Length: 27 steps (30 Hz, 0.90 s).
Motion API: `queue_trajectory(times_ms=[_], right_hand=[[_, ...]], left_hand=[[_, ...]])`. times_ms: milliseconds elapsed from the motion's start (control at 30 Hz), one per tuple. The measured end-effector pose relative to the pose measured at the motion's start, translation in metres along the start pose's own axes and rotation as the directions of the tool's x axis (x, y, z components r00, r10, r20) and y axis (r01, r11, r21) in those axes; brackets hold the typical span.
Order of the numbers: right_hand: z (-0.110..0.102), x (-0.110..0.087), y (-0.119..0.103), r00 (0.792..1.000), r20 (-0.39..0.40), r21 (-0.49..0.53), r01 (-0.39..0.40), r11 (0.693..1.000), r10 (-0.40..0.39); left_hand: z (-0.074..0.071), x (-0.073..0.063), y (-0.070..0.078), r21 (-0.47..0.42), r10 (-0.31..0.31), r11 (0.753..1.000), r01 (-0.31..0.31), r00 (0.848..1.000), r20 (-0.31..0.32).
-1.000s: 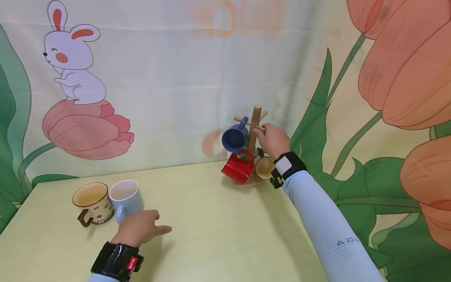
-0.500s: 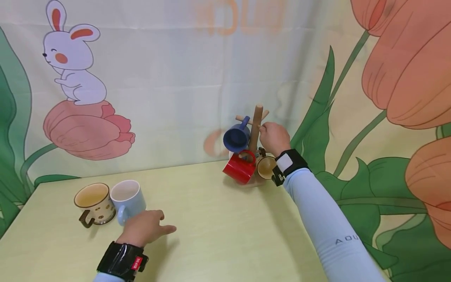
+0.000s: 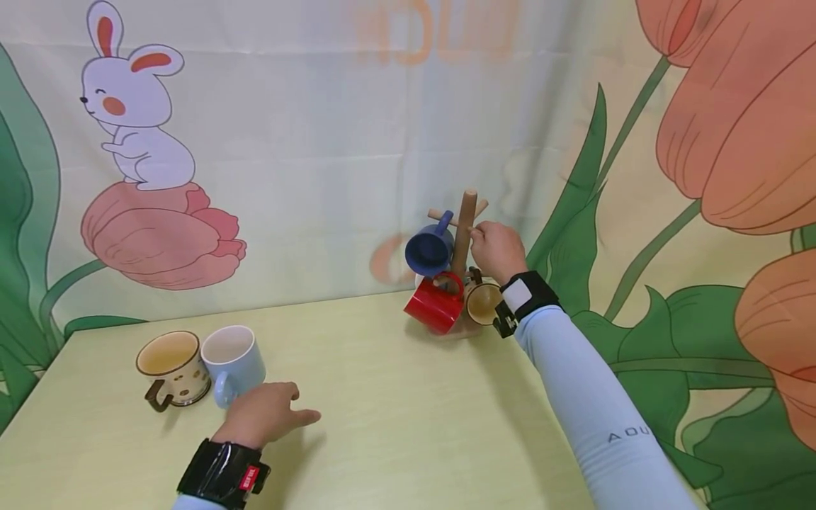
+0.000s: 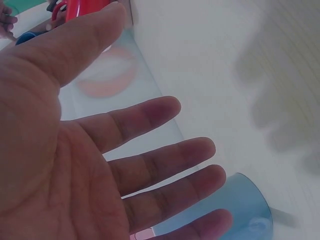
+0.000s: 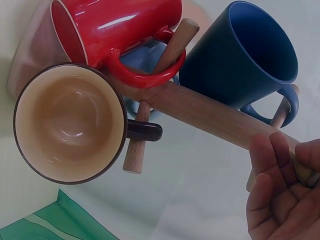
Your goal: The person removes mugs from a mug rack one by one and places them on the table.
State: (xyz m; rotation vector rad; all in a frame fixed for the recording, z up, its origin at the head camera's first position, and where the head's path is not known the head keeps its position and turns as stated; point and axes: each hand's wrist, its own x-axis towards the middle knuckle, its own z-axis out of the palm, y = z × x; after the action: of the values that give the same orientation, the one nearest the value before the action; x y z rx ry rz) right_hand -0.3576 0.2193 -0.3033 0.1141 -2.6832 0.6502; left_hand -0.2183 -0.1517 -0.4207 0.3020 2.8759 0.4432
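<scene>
Since the earliest view, the right hand (image 3: pixel 497 249) is sitting a little farther right against the upright post, and the left hand (image 3: pixel 264 414) is lying slightly farther right too, while the mugs are keeping their places.

The right hand is curling its fingers and thumb closely together, pinching the end of a thin, round wooden peg (image 5: pixel 304 174) on the upper part of a light-brown wooden mug stand (image 3: pixel 463 248). The stand is standing at the back of the pale yellow-green desk (image 3: pixel 357 389). Around its post, a matte dark-blue mug (image 3: pixel 428 251) is hanging by its handle from an upper peg, a glossy red mug (image 3: pixel 433 308) is hanging tilted below it, and a cream-lined mug with a dark-brown rim and handle (image 5: pixel 70 125) is hanging lower down, under the right hand.

The left hand is spreading wide, thumb well apart from the fingers, gripping nothing. It is hovering just beside a light-blue ceramic mug (image 3: pixel 239 365); whether it is touching the handle cannot be told. That mug is standing upright beside a cream mug with brown spots (image 3: pixel 185 382), at the desk's left.
</scene>
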Motion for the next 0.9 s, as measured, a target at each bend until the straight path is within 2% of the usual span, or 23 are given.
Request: queue_trajectory(times_ms=[233, 367, 467, 600, 900], right_hand=[[-0.001, -0.001, 0.001, 0.999, -0.005, 0.006, 0.041, 0.999, -0.041], [-0.002, -0.001, 0.002, 0.999, 0.001, 0.044, 0.046, 0.998, -0.046], [-0.001, -0.001, 0.006, 0.999, 0.033, 0.134, 0.023, 0.991, -0.027], [0.000, -0.002, 0.012, 0.995, 0.098, 0.260, -0.046, 0.965, 0.021], [-0.009, 0.007, 0.021, 0.984, 0.177, 0.327, -0.065, 0.943, 0.007]], left_hand=[[0.001, -0.001, -0.002, -0.018, 0.014, 1.000, -0.014, 1.000, -0.018], [0.002, -0.001, -0.001, -0.024, 0.005, 1.000, -0.005, 1.000, -0.007], [0.003, -0.001, -0.002, -0.026, -0.005, 1.000, 0.005, 1.000, 0.003], [0.005, -0.002, -0.005, -0.019, -0.008, 1.000, 0.008, 1.000, 0.007], [0.007, -0.004, -0.008, -0.010, 0.008, 1.000, -0.008, 1.000, -0.011]])
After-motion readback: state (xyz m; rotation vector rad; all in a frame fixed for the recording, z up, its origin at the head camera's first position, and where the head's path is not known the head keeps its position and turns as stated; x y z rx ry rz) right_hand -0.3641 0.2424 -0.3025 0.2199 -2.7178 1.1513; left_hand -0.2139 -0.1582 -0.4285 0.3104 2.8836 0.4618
